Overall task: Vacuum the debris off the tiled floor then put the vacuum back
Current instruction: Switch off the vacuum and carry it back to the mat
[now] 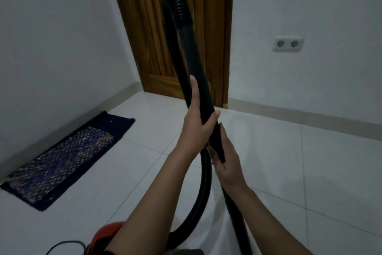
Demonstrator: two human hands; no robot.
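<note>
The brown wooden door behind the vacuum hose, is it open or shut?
Shut: the brown wooden door sits flush in its frame, no gap showing beside it.

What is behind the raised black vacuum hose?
Behind the vacuum hose stands a slatted wooden door, closed. The hose and left hand cover the door's middle and lower part.

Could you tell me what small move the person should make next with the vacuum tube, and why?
Probably lower the tube toward the tiled floor. Both hands hold it: the left hand higher, the right hand lower, yet it stands nearly upright, its ribbed hose arching at door height, so no suction end is near the tiles.
</note>
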